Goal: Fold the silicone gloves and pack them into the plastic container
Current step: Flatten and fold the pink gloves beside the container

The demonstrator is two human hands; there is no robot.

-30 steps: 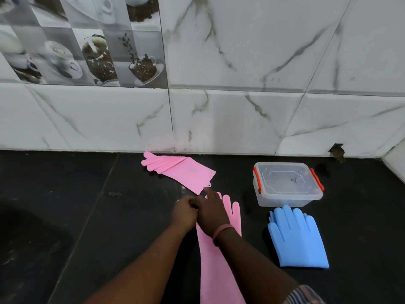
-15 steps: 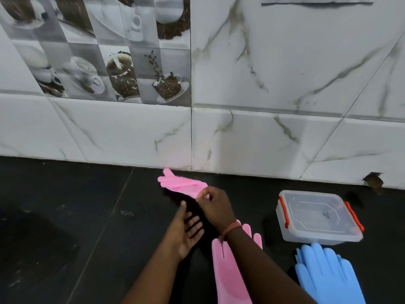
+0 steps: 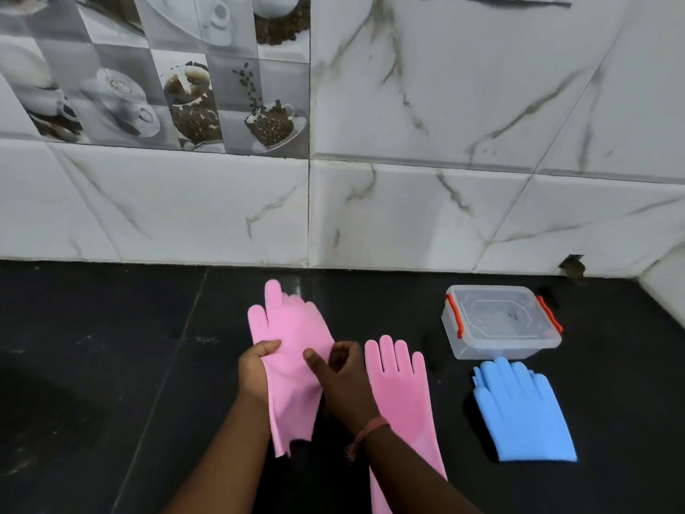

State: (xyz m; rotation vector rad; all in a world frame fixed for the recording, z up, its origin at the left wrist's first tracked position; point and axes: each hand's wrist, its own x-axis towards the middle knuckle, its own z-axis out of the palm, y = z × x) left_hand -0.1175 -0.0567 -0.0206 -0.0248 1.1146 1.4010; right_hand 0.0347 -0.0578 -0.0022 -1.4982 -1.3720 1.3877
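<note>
counter point(image 3: 111, 365) left of the box point(image 3: 500, 322) is bare out to the wall. left hand point(image 3: 255, 372) and right hand point(image 3: 343, 376) both grip a pink glove point(image 3: 293, 343), now lifted upright; earlier it lay flat. second pink glove point(image 3: 402, 395) and blue gloves point(image 3: 522, 409) lie near the closed box.

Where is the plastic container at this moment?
In the head view, the plastic container sits lid-on at the right of the dark counter, near the tiled wall, just behind the blue gloves.
</note>
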